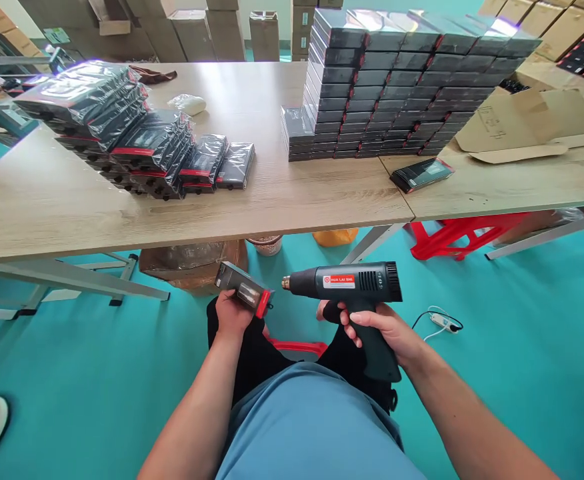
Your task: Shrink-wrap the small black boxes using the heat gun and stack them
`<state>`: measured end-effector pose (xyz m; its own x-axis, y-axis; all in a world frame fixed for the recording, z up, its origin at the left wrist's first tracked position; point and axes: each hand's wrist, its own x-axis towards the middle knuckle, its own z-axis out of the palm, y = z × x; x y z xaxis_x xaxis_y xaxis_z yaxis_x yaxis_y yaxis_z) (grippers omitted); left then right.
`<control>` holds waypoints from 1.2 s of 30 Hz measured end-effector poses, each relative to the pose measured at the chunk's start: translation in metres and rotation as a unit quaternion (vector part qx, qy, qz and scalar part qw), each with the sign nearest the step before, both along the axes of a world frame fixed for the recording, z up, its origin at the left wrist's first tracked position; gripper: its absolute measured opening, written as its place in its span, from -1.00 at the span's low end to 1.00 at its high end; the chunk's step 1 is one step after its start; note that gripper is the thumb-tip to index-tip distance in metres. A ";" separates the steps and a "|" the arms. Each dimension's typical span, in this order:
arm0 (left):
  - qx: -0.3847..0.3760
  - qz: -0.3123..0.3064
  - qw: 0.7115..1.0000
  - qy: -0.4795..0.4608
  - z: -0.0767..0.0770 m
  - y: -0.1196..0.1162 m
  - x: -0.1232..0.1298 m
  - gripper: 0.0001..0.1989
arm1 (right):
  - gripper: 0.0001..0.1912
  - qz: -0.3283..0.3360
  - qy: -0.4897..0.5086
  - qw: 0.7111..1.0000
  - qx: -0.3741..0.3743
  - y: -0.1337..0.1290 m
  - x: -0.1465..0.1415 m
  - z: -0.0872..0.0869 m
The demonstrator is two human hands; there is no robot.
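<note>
My left hand (233, 312) grips a small dark box (245, 290) with a red end, held tilted over my lap. Wrapped round the handle of a black heat gun (352, 283) is my right hand (379, 327). The gun's metal nozzle points left at the box, a short gap away. On the table to the left lie stacked boxes in loose, wrinkled clear film (147, 143). A tall block of neatly stacked dark boxes (387, 100) stands at the back right. One single box (422, 175) lies in front of that block.
The wooden table (272, 200) runs across in front of me. An opened cardboard carton (527, 120) lies at its right end. Below are a brown carton (195, 263), a red stool (467, 237) and a power strip (443, 323) with cables on the green floor.
</note>
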<state>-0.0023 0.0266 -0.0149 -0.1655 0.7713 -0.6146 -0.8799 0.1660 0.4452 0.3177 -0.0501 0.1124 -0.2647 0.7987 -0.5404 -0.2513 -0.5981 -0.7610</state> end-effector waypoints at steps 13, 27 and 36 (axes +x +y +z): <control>0.024 -0.055 0.998 0.030 -0.001 0.006 -0.007 -0.76 | -0.62 0.078 -0.031 0.996 0.016 -0.012 0.009 0.012; 0.008 -0.059 0.995 0.075 -0.003 0.008 -0.003 -0.82 | -0.65 0.089 -0.107 0.989 0.056 -0.018 -0.007 0.005; 0.007 -0.061 0.996 0.066 -0.001 0.009 -0.001 -0.81 | -0.65 0.066 -0.109 0.990 0.059 -0.019 -0.005 0.000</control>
